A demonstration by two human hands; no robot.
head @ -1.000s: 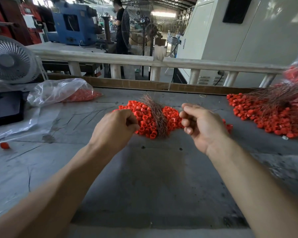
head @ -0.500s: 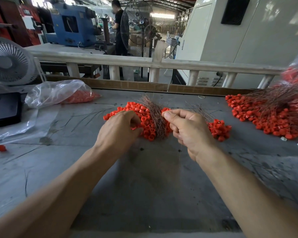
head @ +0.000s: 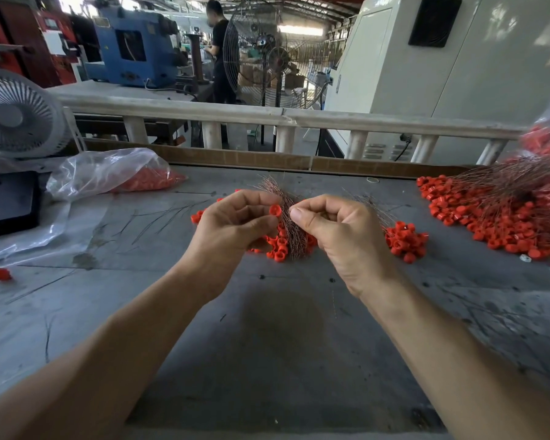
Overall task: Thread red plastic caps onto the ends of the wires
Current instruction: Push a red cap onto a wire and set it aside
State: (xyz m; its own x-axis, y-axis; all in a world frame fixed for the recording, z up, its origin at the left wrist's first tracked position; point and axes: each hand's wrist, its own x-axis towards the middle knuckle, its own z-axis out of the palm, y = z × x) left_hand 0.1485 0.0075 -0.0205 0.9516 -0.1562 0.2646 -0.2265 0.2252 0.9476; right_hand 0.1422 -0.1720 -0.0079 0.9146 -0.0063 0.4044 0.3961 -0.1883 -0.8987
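Nearest the camera: two bare forearms reached forward over a grey, scuffed surface [head: 267, 360]. A dark stain sat on it between the arms.

Left hand [head: 235, 223] was raised over the middle of the surface, fingers curled, thumb and forefinger pinching a single red cap [head: 275, 210] at its tip. Right hand [head: 334, 230] was level with it, just beside, fingers curled in, thumb pressed against the forefinger. It appeared to pinch a thin wire, but the wire itself was too fine to make out between the fingertips. The two hands' fingertips were nearly touching, the cap between them.

Directly behind and below the hands: a heap of loose red caps [head: 278, 247] on the surface, with a bundle of coppery wires [head: 291, 223] lying across it, ends fanned away from the camera. Just right of the right hand, a smaller cluster of caps [head: 405, 242] with a few wires trailing from it.

Further right: a large spread of capped wires [head: 502, 211], caps toward the middle, strands running off to the right edge. One stray cap [head: 2, 274] lay well apart at far left.

Back left: a clear plastic bag [head: 108, 173] holding more red caps, a black flat object [head: 8, 203] beside it, and a small white desk fan [head: 16, 117].

Beyond the surface: a pale railing [head: 267, 114], a tall pedestal fan [head: 267, 55], a blue machine [head: 134, 49], a white cabinet [head: 442, 74], and a person in dark clothing [head: 219, 49] standing with their back turned.
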